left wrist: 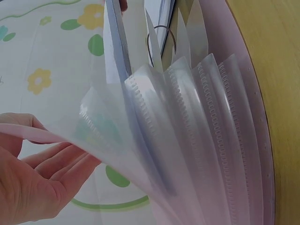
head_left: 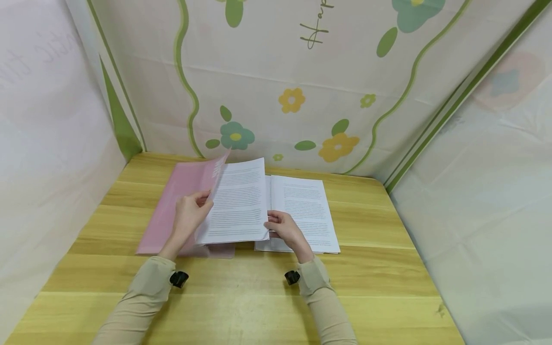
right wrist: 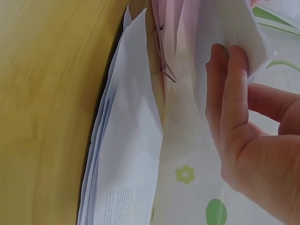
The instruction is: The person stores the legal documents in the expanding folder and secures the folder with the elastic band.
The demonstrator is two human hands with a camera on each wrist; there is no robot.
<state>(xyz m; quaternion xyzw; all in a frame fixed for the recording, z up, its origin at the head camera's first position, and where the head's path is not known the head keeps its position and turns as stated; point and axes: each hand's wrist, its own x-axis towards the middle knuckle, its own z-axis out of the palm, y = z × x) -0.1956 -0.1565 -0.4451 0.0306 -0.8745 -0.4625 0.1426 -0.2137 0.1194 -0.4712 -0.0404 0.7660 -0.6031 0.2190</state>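
Observation:
My left hand (head_left: 190, 213) pinches the raised pink cover of an expanding file folder (head_left: 174, 211) on the left of the table. In the left wrist view, the folder's clear pockets (left wrist: 187, 136) fan apart beneath that cover. Printed paper sheets (head_left: 241, 203) stand partly inside the folder, their left part behind the translucent cover. My right hand (head_left: 285, 229) grips these sheets near their lower right edge, thumb on one side and fingers on the other, as the right wrist view shows (right wrist: 248, 126). A second stack of printed paper (head_left: 306, 206) lies on the table, partly behind the held sheets.
A thin elastic cord (right wrist: 161, 56) hangs from the folder's edge. The wood-grain table (head_left: 241, 297) extends in front of both hands. Floral fabric (head_left: 258, 72) rises behind the table, with pale fabric walls on both sides.

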